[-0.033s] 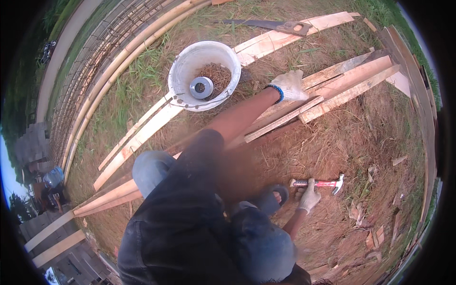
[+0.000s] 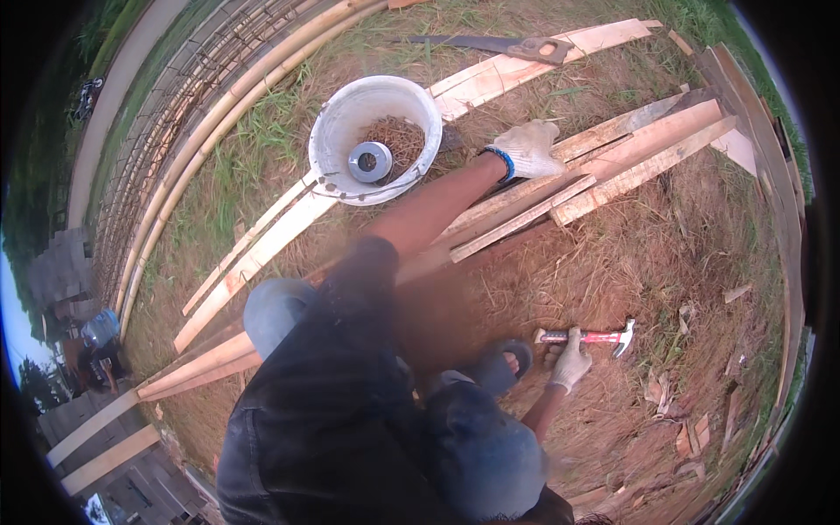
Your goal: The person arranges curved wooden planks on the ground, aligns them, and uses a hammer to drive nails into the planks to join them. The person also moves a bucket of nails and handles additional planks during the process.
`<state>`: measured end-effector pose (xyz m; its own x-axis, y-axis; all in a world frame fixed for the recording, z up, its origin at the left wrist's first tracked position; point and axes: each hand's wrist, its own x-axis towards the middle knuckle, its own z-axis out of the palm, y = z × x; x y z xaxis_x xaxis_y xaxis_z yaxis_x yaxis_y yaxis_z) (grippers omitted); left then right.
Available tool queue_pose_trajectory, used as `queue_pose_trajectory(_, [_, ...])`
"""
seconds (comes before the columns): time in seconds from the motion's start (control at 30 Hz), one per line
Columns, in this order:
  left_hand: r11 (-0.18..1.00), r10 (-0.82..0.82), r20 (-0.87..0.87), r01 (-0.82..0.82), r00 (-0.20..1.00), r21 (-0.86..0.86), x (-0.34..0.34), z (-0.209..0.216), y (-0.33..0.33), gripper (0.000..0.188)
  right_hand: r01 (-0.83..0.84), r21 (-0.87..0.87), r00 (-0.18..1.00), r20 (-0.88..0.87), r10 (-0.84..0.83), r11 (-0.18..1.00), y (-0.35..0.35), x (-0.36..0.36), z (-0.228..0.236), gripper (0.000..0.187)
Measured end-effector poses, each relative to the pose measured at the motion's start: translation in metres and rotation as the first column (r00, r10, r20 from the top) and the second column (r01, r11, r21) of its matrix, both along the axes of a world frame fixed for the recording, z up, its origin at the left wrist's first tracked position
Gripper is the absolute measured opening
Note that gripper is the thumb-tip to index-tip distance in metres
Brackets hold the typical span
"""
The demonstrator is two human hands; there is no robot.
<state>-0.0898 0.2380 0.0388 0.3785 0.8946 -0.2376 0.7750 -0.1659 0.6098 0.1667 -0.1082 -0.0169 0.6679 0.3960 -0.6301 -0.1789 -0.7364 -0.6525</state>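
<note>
My left hand (image 2: 525, 150), in a pale work glove with a blue cuff, is stretched out over the far edge of the wooden planks (image 2: 647, 140). Its thumb stands apart from the fingers, whose tips are partly hidden, and no object shows in it. Low over the bare soil, my right hand (image 2: 571, 363), gloved too, is closed around the handle of a claw hammer (image 2: 604, 338) with a red-and-black grip. The hammer's metal head points right. A short, narrow strip of wood (image 2: 525, 219) lies along the near side of the planks.
A white bucket (image 2: 328, 122) holding nails and a grey ring-shaped roll (image 2: 357, 162) stands beyond my left forearm. A handsaw (image 2: 538, 51) rests on a board at the back. Bamboo poles (image 2: 188, 144) and rebar mesh run along the left. Wood scraps (image 2: 691, 437) litter the right.
My left hand has shifted slightly away from me, toward the far edge of the planks, and its thumb has lifted a little. My right hand and the hammer stay in place.
</note>
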Motion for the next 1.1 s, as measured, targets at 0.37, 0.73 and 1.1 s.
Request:
queue_pose_trajectory(0.37, [0.998,-0.056,-0.433,0.039,0.900,-0.048,-0.268,0.049,0.006,0.033,0.012,0.038,0.997,-0.077,-0.009,0.999,-0.004,0.001,-0.018,0.045])
queue_pose_trajectory(0.73, [0.974,-0.078,-0.415,0.158,0.906,0.160,-0.234,-0.009,-0.020,0.027,0.007,-0.004,0.995,-0.103,-0.007,1.000,-0.001,0.017,-0.002,0.041])
queue_pose_trajectory(1.1, [0.941,-0.208,-0.638,0.329,0.742,0.076,-0.250,-0.013,-0.008,0.017,-0.006,-0.033,0.992,-0.130,0.001,0.999,0.001,0.011,0.007,0.039])
